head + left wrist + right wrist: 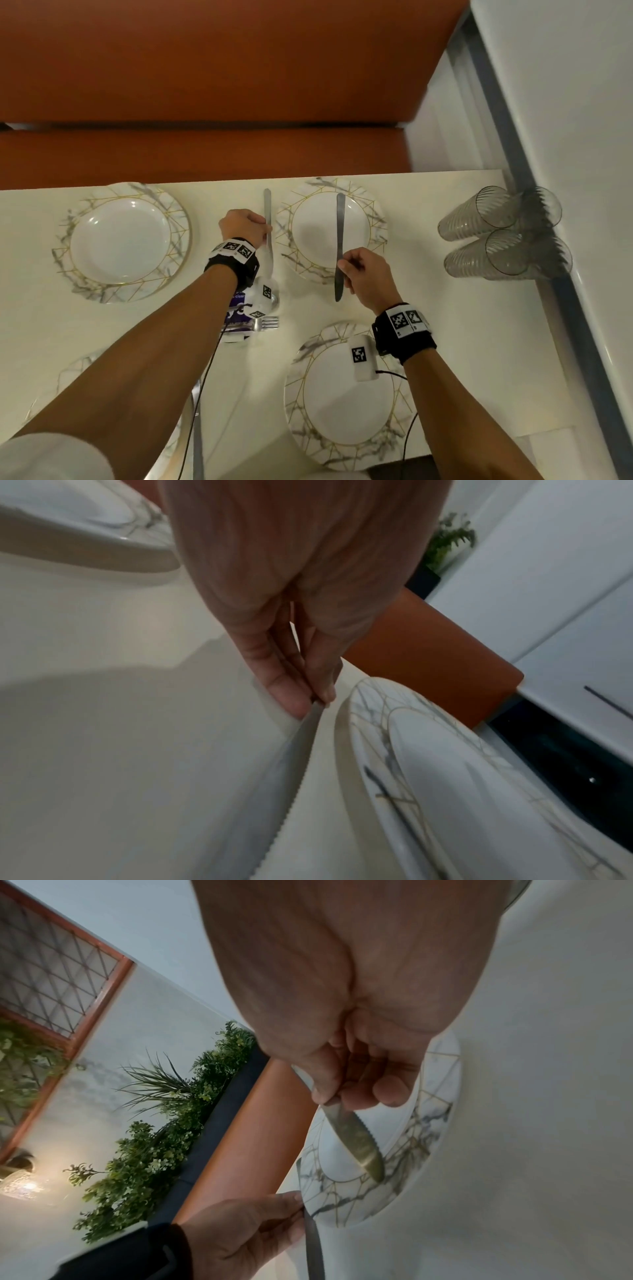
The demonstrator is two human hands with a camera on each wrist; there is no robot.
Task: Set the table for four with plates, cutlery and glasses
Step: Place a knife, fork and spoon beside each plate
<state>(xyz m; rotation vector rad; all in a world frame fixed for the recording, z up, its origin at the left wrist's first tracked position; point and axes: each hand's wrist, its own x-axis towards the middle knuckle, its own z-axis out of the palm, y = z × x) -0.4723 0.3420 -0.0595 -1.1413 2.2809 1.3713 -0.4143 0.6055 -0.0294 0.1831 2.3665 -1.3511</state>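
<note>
Marbled white plates with gold lines sit on the cream table (pixel 428 308). My left hand (pixel 265 233) pinches a steel knife (pixel 267 212) just left of the far right plate (pixel 373 236). In the left wrist view that knife's serrated blade (pixel 274 804) runs low along the table beside the plate (pixel 445 777). My right hand (pixel 344 265) grips a second knife (pixel 340 222) by its middle, above the same plate. In the right wrist view the second knife (pixel 356 1139) points over the plate's rim (pixel 421 1137).
Another plate (pixel 126 240) lies far left and a near right plate (pixel 346 394) sits under my right wrist; a near left plate is mostly hidden by my left arm. Forks (pixel 265 322) rest on a packet mid-table. Stacked clear glasses (pixel 500 233) lie on their sides by the wall.
</note>
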